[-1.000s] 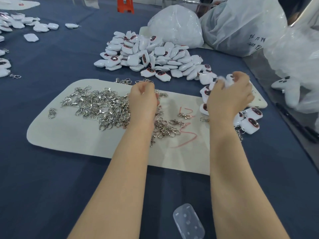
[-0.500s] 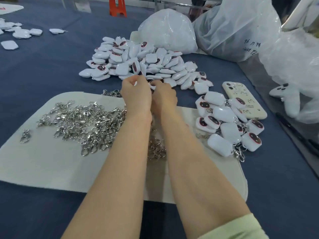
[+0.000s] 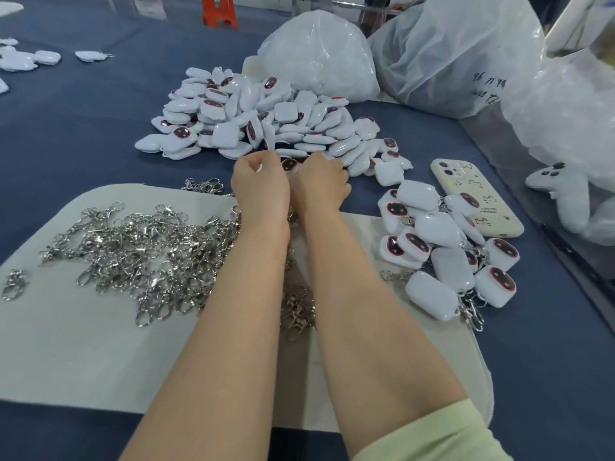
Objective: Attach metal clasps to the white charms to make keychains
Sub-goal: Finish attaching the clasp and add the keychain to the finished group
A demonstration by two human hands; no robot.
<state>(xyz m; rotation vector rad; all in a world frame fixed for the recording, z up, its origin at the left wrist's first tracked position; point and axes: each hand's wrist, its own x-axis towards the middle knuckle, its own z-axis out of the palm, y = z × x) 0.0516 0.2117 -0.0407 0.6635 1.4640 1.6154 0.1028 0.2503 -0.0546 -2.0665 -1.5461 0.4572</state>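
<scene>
Charms, white and pillow-shaped, some showing a dark oval face, lie heaped on the blue tabletop just beyond the far edge of a pale mat. Both hands meet at the near edge of that heap. The right hand has its fingers curled round one charm with its dark face up. The left hand is curled and pinched against the same piece, but I cannot tell what sits inside the pinch.

Metal clasps spread in a tangle over the left half of the mat, reaching under the left forearm. One lone clasp lies near the mat's left edge. Near-left of the tangle, the mat shows plain felt down to its front edge.

Finished keychains crowd the mat's right corner and spill onto the cloth. One rests on a cream phone, which lies near the tabletop's right edge.

Two plastic bags stand touching the back of the heap. A broad stretch of blue cloth runs left of the heap to a few scattered white pieces at the far left. A pale green sleeve shows on the right arm.
</scene>
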